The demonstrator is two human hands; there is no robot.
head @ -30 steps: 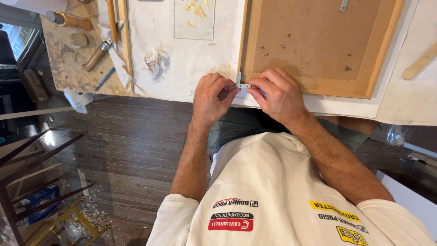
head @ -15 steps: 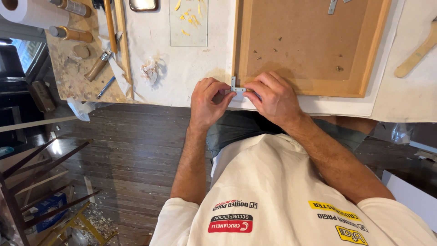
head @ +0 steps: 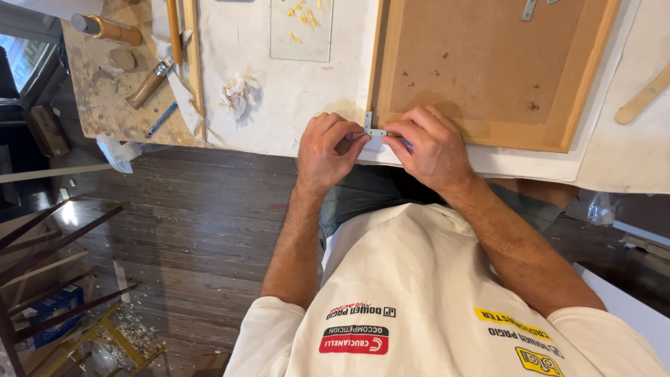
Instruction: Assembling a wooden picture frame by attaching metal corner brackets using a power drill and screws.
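Both hands, left hand (head: 326, 150) and right hand (head: 427, 145), pinched a small metal corner bracket (head: 372, 129) onto the near-left corner of the wooden frame (head: 481, 136), seemingly positioning it, so fastening would need the loose screws (head: 419, 78) inside the frame.

A blue box (head: 52, 307), perhaps packaging, lies on the floor.

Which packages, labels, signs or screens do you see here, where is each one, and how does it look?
Printed patches on the white shirt: low on the cloth; one red oblong, black lettering, yellow marks.
Blue box: on the floor at lower left, behind dark slats, partly hidden.
No signs or screens show.
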